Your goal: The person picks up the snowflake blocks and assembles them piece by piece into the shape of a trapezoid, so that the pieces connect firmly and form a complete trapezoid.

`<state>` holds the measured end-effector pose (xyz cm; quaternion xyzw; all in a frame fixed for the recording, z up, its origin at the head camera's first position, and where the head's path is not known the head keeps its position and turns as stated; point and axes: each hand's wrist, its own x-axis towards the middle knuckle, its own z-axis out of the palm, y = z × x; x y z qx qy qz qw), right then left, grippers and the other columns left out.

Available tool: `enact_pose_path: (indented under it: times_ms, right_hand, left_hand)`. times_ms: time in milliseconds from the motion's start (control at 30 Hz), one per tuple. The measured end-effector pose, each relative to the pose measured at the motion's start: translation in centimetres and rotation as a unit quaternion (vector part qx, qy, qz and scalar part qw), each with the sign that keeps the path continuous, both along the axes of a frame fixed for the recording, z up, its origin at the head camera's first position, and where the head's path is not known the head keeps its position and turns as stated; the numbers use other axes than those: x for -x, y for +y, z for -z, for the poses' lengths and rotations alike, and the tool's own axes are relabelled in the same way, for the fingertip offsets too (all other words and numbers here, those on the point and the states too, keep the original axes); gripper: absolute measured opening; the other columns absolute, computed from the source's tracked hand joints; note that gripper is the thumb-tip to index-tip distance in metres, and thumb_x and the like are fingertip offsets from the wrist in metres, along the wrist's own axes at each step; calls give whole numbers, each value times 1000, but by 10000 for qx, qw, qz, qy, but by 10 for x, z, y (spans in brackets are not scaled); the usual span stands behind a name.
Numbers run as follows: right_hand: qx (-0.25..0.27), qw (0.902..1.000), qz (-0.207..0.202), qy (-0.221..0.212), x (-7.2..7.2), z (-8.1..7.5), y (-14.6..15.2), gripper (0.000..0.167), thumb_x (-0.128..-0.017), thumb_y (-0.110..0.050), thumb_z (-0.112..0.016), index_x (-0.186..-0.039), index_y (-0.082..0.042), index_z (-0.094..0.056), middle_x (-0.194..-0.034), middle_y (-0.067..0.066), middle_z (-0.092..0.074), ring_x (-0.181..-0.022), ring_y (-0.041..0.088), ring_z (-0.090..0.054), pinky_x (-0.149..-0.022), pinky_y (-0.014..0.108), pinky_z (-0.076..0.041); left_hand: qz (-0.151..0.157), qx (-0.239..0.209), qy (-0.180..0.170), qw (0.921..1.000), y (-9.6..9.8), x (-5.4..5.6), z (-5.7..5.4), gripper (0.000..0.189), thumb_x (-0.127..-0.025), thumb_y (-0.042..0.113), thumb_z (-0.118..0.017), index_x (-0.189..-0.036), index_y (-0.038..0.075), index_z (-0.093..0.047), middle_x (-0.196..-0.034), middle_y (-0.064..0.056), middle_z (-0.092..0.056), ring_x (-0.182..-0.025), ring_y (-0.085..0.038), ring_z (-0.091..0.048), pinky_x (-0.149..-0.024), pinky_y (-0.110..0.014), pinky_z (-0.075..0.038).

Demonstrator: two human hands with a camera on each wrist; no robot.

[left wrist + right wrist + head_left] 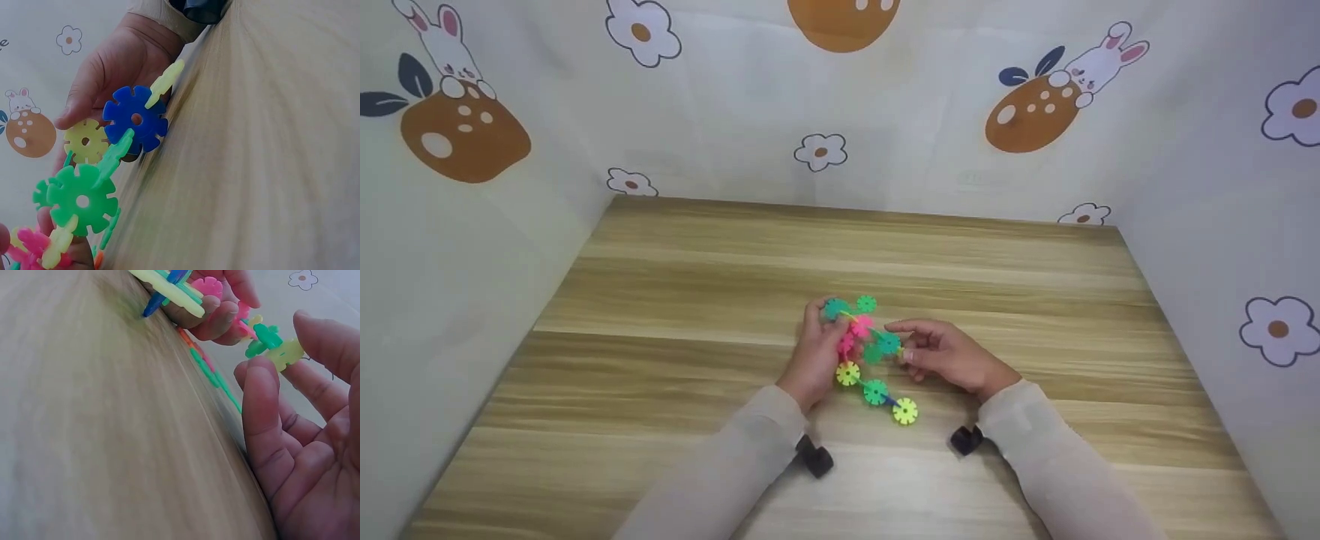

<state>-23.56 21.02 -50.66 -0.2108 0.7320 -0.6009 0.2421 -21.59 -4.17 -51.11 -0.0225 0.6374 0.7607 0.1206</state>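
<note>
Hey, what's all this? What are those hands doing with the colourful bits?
Someone is handling a branching chain of notched discs over a wooden table. The left hand holds it near the pink discs, and the right hand pinches a yellow disc that joins a green one. Another branch runs back toward the person and ends in another yellow disc.

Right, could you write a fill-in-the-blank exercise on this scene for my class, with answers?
1. The ____ hand is nearer the pink discs.
2. In the head view, the lowest disc is ____.
3. The piece linking it to the next green disc is ____.
4. The animals printed on the wall are ____.

Answers: left; yellow; blue; rabbits.
</note>
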Motion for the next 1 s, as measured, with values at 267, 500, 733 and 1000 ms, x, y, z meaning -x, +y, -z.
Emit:
enact_pose_path:
  times_ms: [267, 500, 733, 1000]
  right_hand:
    - [-174, 9993, -259, 215, 2, 0, 1, 45, -107, -14, -63, -150, -5, -57, -96, 10, -68, -75, 14, -64, -70, 27, -59]
    - [-51, 9994, -296, 191, 0, -1, 0, 41, -106, -13, -63, -146, -4, -58, -94, 11, -67, -73, 14, -63, -69, 27, -58]
    - [-33, 9991, -413, 89, 0, 0, -1, 49, -104, -9, -66, -151, -6, -54, -92, 7, -64, -75, 15, -63, -70, 28, -58]
    - [-111, 9986, -471, 201, -1, 0, -2, 47, -101, -9, -71, -146, -6, -60, -87, 6, -63, -71, 14, -61, -67, 26, -56]
  left_hand:
    - [153, 14, 94, 9998, 0, -1, 0, 46, -115, 28, -42, -157, 23, -26, -101, -9, -65, -84, -20, -66, -73, -34, -61]
    - [262, -155, 202, 9993, 0, -1, 1, 45, -115, 25, -41, -156, 20, -24, -112, -13, -63, -88, -22, -67, -80, -38, -64]
    - [292, -387, 234, 9985, 1, -2, -1, 43, -115, 20, -38, -155, 17, -22, -118, -17, -59, -90, -23, -72, -84, -37, -64]
    - [390, -503, 264, 9976, 2, -2, -1, 44, -115, 18, -38, -155, 16, -22, -111, -15, -65, -88, -23, -73, -85, -36, -63]
